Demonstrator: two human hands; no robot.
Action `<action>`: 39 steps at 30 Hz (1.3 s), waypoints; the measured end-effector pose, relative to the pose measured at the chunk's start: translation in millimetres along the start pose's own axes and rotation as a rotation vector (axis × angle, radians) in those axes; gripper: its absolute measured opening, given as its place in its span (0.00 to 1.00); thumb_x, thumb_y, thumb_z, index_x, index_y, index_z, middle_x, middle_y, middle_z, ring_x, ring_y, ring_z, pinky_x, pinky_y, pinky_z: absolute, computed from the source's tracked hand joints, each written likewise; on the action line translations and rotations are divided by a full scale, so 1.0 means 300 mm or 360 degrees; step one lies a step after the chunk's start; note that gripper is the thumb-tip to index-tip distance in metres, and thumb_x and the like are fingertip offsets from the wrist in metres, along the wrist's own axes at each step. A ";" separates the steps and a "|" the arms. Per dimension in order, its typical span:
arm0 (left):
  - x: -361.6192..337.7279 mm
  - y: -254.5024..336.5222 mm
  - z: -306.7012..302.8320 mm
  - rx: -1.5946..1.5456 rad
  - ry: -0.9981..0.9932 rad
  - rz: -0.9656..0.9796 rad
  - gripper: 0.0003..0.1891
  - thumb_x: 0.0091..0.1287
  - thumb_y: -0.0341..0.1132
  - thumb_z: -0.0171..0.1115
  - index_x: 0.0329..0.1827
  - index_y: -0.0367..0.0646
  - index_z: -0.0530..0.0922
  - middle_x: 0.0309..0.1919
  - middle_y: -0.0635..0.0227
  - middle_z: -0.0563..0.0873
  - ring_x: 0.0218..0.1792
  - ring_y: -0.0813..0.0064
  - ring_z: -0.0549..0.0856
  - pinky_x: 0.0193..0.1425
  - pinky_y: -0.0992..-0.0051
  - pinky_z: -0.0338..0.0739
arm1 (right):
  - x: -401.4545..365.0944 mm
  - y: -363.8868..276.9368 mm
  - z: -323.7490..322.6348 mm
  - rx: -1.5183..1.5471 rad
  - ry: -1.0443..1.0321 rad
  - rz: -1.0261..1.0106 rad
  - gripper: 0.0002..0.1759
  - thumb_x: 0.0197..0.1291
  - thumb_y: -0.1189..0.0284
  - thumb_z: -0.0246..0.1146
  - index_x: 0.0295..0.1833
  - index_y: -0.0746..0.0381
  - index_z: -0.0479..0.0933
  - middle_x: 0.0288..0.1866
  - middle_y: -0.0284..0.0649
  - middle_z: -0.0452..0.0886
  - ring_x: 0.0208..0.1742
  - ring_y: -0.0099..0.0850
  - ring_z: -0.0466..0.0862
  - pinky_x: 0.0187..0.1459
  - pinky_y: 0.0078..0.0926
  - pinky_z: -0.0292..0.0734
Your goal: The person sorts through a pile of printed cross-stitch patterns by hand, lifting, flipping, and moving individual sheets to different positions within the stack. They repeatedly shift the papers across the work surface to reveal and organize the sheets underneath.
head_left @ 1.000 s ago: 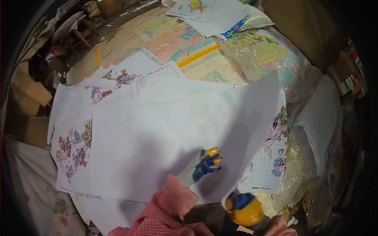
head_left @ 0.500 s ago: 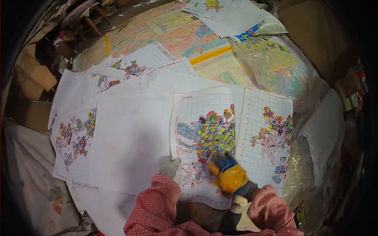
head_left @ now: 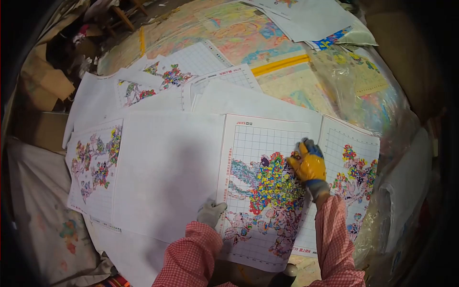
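A folded printed sheet (head_left: pixel 246 143), with a grid and a dense multicoloured flower pattern, lies in front of me. At its left edge is my left hand (head_left: pixel 211 213) in a pale grey glove, its fingers curled and the thumb lying on the paper's border. Over the upper right edge of the same sheet rests my right hand (head_left: pixel 310 165), in a yellow glove with blue and grey parts. Its fingers are bent and pressed together against the paper; whether they grip anything is hidden. The lower right corner of the sheet curves towards me.
Another flower-printed panel (head_left: pixel 351 174) lies to the right, one more (head_left: pixel 93 162) at far left. White paper (head_left: pixel 167 167) spreads between. Further printed sheets (head_left: pixel 210 57) overlap behind. Clear plastic film (head_left: pixel 387 115) covers the right side. A paper stack (head_left: pixel 311 21) sits at the back.
My right hand has moved from the lower part of the printed sheet up to its upper right edge. The sheet lies flatter. My left hand stays at the left edge. The view has shifted slightly.
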State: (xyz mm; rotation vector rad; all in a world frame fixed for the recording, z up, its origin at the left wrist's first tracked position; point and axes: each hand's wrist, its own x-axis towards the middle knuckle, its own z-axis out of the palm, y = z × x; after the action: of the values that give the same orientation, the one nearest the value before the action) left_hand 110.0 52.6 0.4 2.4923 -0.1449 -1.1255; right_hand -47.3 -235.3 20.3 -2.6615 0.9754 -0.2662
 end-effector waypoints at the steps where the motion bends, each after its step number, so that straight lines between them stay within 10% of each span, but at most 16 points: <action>1: -0.010 0.005 0.001 0.0086 0.0051 0.0014 0.26 0.46 0.52 0.62 0.37 0.36 0.78 0.30 0.55 0.82 0.35 0.62 0.81 0.45 0.68 0.73 | 0.038 0.021 0.027 -0.0068 0.0022 0.0075 0.35 0.45 0.53 0.63 0.55 0.65 0.69 0.60 0.51 0.67 0.61 0.46 0.65 0.63 0.39 0.56; 12: -0.005 -0.024 0.007 0.0195 0.0102 0.0154 0.23 0.48 0.51 0.61 0.36 0.39 0.76 0.32 0.53 0.81 0.38 0.57 0.80 0.45 0.64 0.71 | -0.209 0.005 0.031 0.0022 -0.0216 0.0051 0.43 0.46 0.55 0.63 0.62 0.70 0.57 0.65 0.58 0.56 0.66 0.54 0.56 0.66 0.43 0.50; 17: 0.027 -0.040 0.018 0.0228 0.0143 0.0296 0.20 0.48 0.49 0.64 0.30 0.38 0.78 0.24 0.53 0.81 0.29 0.60 0.81 0.39 0.68 0.73 | -0.742 -0.098 -0.146 0.0384 -0.1453 0.0125 0.41 0.49 0.47 0.58 0.61 0.66 0.61 0.63 0.55 0.60 0.66 0.49 0.57 0.63 0.39 0.55; 20: -0.032 0.016 0.009 0.0203 0.0223 0.0216 0.20 0.49 0.48 0.65 0.30 0.36 0.78 0.23 0.55 0.81 0.28 0.63 0.80 0.37 0.69 0.73 | -1.027 -0.107 -0.119 0.0503 -0.0959 -0.0216 0.30 0.49 0.52 0.60 0.52 0.61 0.69 0.53 0.53 0.68 0.55 0.46 0.69 0.55 0.41 0.65; 23: -0.004 -0.050 0.023 0.0074 0.0194 0.0110 0.19 0.52 0.43 0.65 0.37 0.34 0.77 0.27 0.62 0.81 0.31 0.68 0.80 0.38 0.71 0.73 | -1.053 -0.060 -0.131 0.0059 -0.1639 -0.0642 0.21 0.52 0.55 0.58 0.50 0.53 0.71 0.48 0.39 0.73 0.45 0.39 0.77 0.48 0.38 0.71; 27: -0.043 -0.344 -0.065 -0.0755 0.0444 0.0455 0.22 0.57 0.37 0.63 0.52 0.36 0.69 0.39 0.65 0.77 0.40 0.74 0.76 0.43 0.77 0.72 | -0.842 -0.017 -0.159 0.1356 -0.0509 0.0892 0.34 0.48 0.67 0.69 0.58 0.71 0.64 0.48 0.46 0.77 0.47 0.31 0.77 0.48 0.28 0.73; 30: -0.146 -0.627 -0.152 -0.0983 0.1077 0.0134 0.25 0.59 0.38 0.59 0.59 0.41 0.64 0.50 0.60 0.73 0.47 0.67 0.75 0.50 0.70 0.72 | -0.729 -0.090 -0.116 0.1626 -0.0352 0.0975 0.30 0.45 0.62 0.71 0.51 0.66 0.71 0.41 0.44 0.81 0.40 0.30 0.79 0.39 0.26 0.74; 32: -0.141 -0.807 -0.177 -0.2343 0.0181 -0.0086 0.24 0.60 0.39 0.60 0.57 0.43 0.66 0.49 0.58 0.73 0.46 0.65 0.75 0.48 0.69 0.75 | -0.728 -0.107 -0.068 0.2048 -0.0523 0.1026 0.29 0.45 0.62 0.71 0.51 0.66 0.72 0.39 0.41 0.81 0.38 0.26 0.78 0.39 0.21 0.73; 39: -0.063 -0.795 -0.041 -0.2581 0.0275 -0.0189 0.22 0.61 0.39 0.60 0.56 0.44 0.67 0.46 0.59 0.75 0.40 0.65 0.78 0.42 0.69 0.78 | -0.763 -0.097 -0.090 0.1435 -0.0628 0.1098 0.14 0.48 0.69 0.68 0.38 0.66 0.79 0.33 0.38 0.82 0.33 0.22 0.79 0.35 0.26 0.74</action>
State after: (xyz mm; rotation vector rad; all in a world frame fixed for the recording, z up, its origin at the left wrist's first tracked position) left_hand 90.0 279.5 -74.2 1.0844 0.6923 -0.5539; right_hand -209.6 -70.1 39.1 -1.4051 1.1866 -0.0017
